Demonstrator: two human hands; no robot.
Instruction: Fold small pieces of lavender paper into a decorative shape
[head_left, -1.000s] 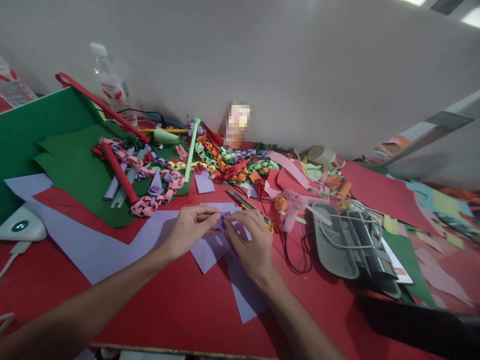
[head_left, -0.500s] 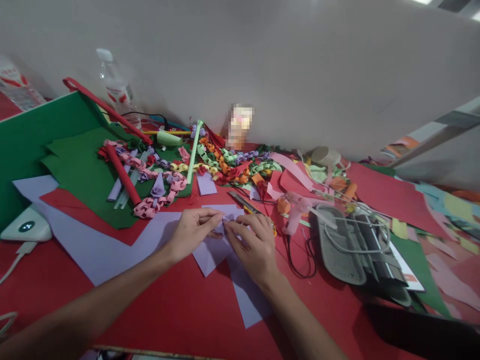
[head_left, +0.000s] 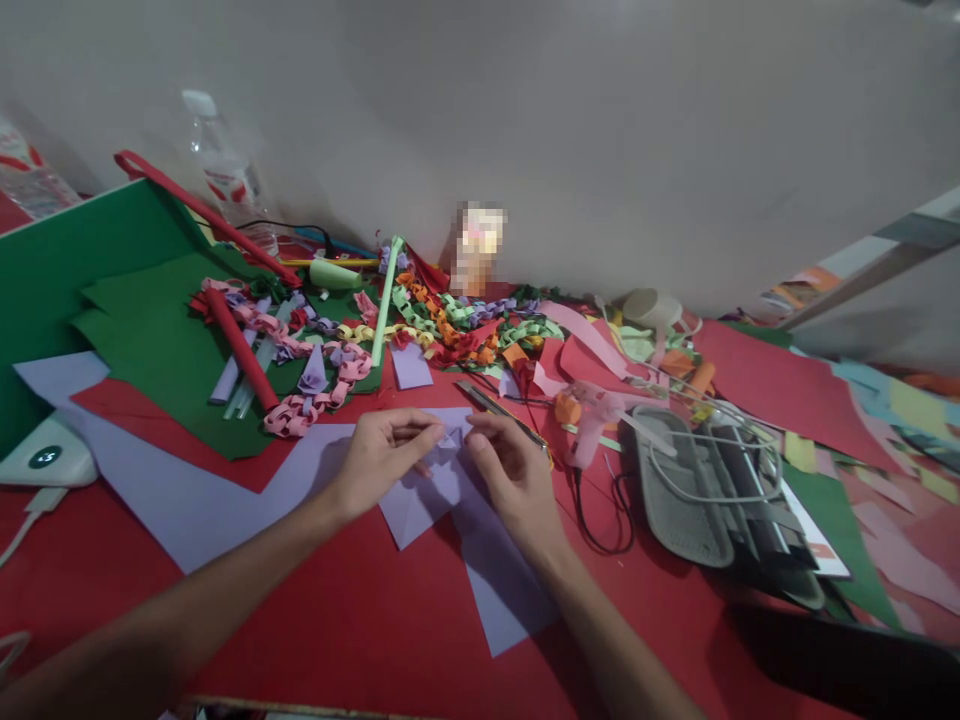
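A small folded piece of purple paper (head_left: 451, 438) is pinched between the thumb and fingers of my left hand (head_left: 386, 455). Just to its right is my right hand (head_left: 517, 475), its fingers loosely curled and thumb and forefinger a little apart. Whether a fingertip still brushes the folded piece, I cannot tell. Below both hands lie purple paper sheets (head_left: 412, 515), one with a crease. A utility knife (head_left: 499, 408) lies behind my right hand, partly covered by it.
Colourful paper chains (head_left: 450, 325) and rolled paper sticks (head_left: 244, 350) lie at the back. On the right are a pink glue gun (head_left: 596, 415) and an open grey case (head_left: 675, 500) with a cable. A white power bank (head_left: 49, 455) and water bottle (head_left: 229, 180) stand left.
My right fingers have drawn back to the right from the folded purple paper and parted. My left hand keeps its pinch on it. The view has shifted slightly.
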